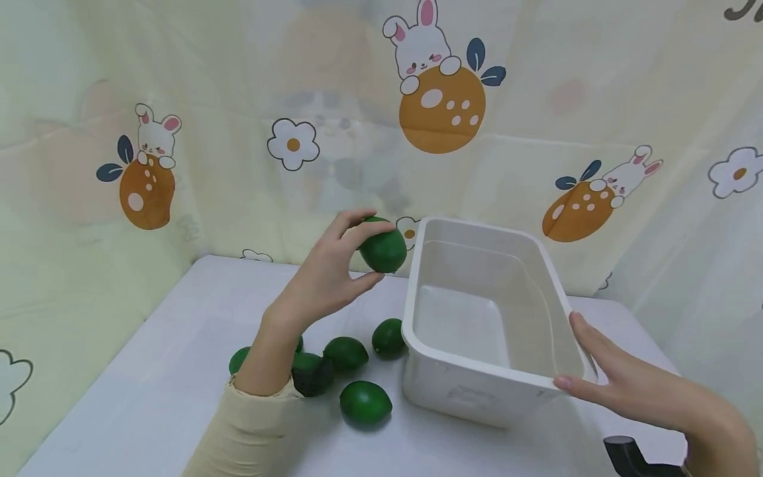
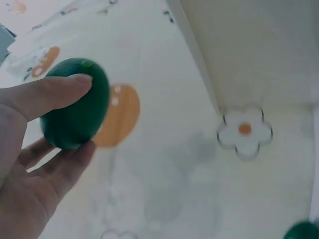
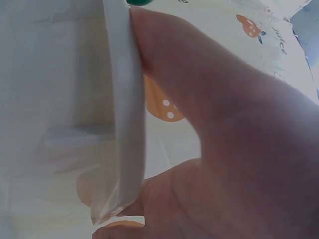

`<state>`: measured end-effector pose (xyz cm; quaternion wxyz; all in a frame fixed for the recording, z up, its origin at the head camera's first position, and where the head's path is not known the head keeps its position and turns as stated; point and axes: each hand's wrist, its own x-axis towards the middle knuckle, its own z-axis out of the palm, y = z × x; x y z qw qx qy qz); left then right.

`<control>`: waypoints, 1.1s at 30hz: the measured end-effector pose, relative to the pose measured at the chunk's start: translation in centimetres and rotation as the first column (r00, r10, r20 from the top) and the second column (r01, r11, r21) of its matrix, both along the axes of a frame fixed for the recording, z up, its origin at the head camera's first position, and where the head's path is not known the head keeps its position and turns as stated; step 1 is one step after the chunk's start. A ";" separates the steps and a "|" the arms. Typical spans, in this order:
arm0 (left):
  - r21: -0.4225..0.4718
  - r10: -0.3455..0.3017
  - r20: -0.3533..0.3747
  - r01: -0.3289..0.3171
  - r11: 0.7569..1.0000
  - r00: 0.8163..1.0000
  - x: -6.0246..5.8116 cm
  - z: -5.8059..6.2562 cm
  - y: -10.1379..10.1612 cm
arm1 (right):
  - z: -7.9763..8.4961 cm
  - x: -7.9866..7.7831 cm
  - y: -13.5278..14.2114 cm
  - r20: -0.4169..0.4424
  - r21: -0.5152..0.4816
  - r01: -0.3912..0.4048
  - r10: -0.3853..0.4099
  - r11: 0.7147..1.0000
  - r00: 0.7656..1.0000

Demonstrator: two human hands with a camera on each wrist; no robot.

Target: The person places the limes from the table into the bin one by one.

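Observation:
My left hand (image 1: pixel 322 278) pinches a green lime (image 1: pixel 384 248) between thumb and fingertips, held above the table just left of the white plastic bin (image 1: pixel 477 364). In the left wrist view the thumb lies across the lime (image 2: pixel 75 119), with fingers beneath. At the bin's near right corner, my right hand (image 1: pixel 632 384) grips the rim, also filling much of the right wrist view. Several more limes lie on the table left of the bin, among them a front one (image 1: pixel 365 403) and one (image 1: pixel 389 338) beside the bin wall. My left forearm partly hides others.
The white table (image 1: pixel 149 384) ends at a hanging cloth (image 1: pixel 346 59) printed with rabbits, orange fruit and flowers, which closes off the back and sides. A black curved object (image 1: pixel 634 457) shows by the right wrist at the bottom edge.

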<state>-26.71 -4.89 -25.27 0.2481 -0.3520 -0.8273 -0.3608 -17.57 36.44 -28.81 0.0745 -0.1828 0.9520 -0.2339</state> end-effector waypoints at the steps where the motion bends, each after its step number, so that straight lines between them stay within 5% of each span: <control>1: 0.028 -0.005 -0.019 0.005 1.000 1.000 0.1 0.0 0.5 | -0.1 0.0 -0.1 0.006 -0.005 0.001 -0.001 1.000 1.000; 11: 0.355 0.022 -0.212 0.056 0.933 0.977 0.4 -2.3 6.3 | -0.8 -0.1 -0.2 0.042 -0.007 0.023 -0.023 1.000 0.999; 19: 0.282 -0.066 -0.187 0.118 0.952 0.980 0.7 -4.3 9.1 | -1.3 -0.4 -0.2 0.047 -0.014 0.031 -0.030 0.999 0.998; 28: 0.233 -0.103 -0.151 0.137 0.963 0.983 0.7 -4.6 9.8 | -0.5 -0.7 0.1 0.058 0.005 0.054 -0.054 0.999 0.997; 33: 0.264 -0.075 -0.031 0.081 0.961 0.997 0.7 -4.8 9.9 | -0.5 -0.8 0.3 0.024 -0.012 0.026 -0.026 1.000 0.999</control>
